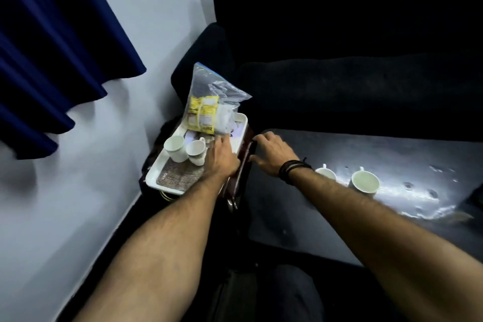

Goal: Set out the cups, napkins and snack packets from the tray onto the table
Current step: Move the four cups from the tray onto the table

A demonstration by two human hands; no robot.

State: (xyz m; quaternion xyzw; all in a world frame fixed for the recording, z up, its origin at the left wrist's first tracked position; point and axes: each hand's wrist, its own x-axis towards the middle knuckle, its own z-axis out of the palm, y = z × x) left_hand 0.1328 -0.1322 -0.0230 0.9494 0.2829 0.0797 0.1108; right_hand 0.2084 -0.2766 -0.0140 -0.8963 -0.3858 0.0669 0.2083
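Two bare forearms fill the near part of the view, reaching away toward a white tray (153, 178) that sits on a dark stand at the left, next to the pale wall. On the tray stand two white cups (174, 148) (196, 150), side by side at its middle, with a patterned napkin (180, 178) lying flat on the near part. At the far end a clear zip bag (209, 102) stands upright — yellow snack packets (201, 112) show through it.

Left hand (222, 155) lies over the tray's right part, fingers stretched toward the foot of the bag and just beside the right cup; whether it grips anything cannot be told, since the fingertips are hidden. Right hand (269, 154), a dark band at its wrist, is spread loosely — fingers curled at the right rim of the tray, holding nothing that shows.

Right of the hands the dark glossy table (392, 165) carries two more white cups (325, 174) (365, 182), near each other. A dark sofa (339, 60) stands beyond, a blue curtain (52, 47) at far left.
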